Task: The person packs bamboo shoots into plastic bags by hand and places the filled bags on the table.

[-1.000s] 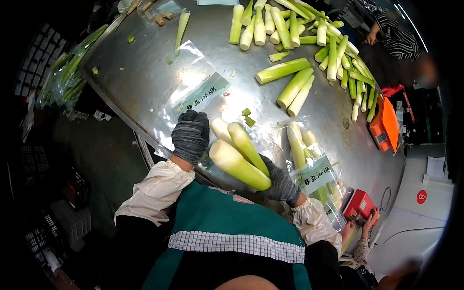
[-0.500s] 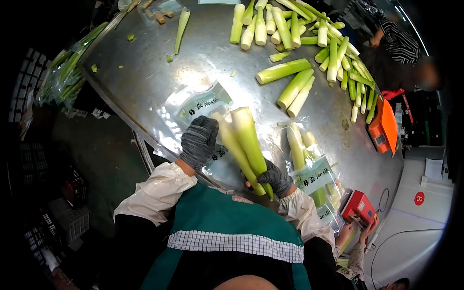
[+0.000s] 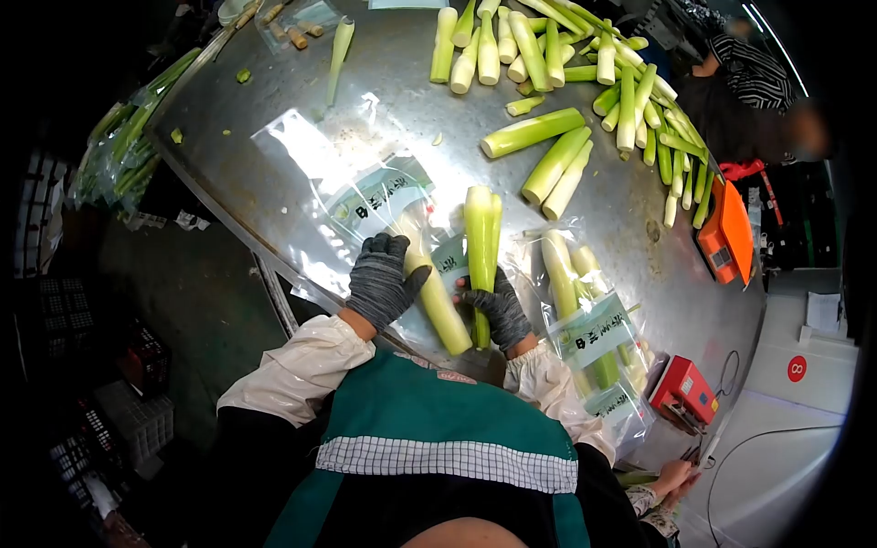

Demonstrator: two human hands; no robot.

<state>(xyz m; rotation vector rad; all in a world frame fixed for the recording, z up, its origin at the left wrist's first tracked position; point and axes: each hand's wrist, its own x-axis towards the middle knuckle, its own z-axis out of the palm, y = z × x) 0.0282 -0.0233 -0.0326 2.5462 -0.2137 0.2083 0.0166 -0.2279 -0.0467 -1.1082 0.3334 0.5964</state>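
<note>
My left hand, in a grey knit glove, holds a pale water bamboo shoot from its left side, thumb across it. The shoot's upper end overlaps a clear printed bag lying flat on the metal table; whether it is inside, I cannot tell. My right hand, gloved alike, is closed round the lower part of two greener water bamboo shoots standing side by side. Just right of it lies a filled bag with several shoots in it.
A large heap of water bamboo shoots covers the far right of the metal table. Three loose shoots lie nearer. An orange device and a red device stand at right, near another person's hands.
The shoots have been separated: one is now under my left hand, lower and to the left, and my right hand keeps the others more upright. My left hand has opened from a fist onto the shoot.
</note>
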